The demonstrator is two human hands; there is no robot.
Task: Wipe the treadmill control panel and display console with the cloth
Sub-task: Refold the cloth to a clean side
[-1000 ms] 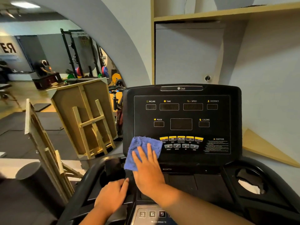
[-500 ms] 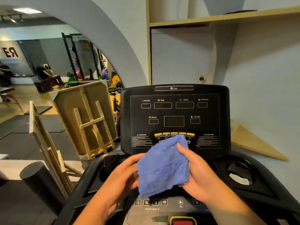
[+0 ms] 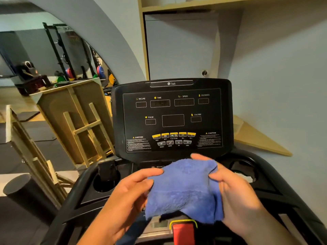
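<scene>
A blue terry cloth (image 3: 184, 190) is stretched between both my hands, in the air below the black display console (image 3: 173, 119). My left hand (image 3: 129, 197) pinches its left edge. Its right edge is gripped by my right hand (image 3: 233, 193), fingers curled over the top corner. The cloth is off the console and covers part of the lower control panel (image 3: 159, 225). The console's dark display windows and its yellow and grey buttons (image 3: 174, 138) are all in plain sight. A red safety key (image 3: 184, 230) sits under the cloth's lower edge.
Cup holders flank the console, left (image 3: 106, 183) and right (image 3: 242, 170), the right one holding something white. Wooden frames (image 3: 77, 124) lean at the left, beside a black foam roller (image 3: 21, 190). A wall and a wooden wedge (image 3: 256, 137) stand close on the right.
A second ago my right hand pressed the cloth on the console's lower left. It came off, my left hand joined, and both now hold it spread lower, nearer me.
</scene>
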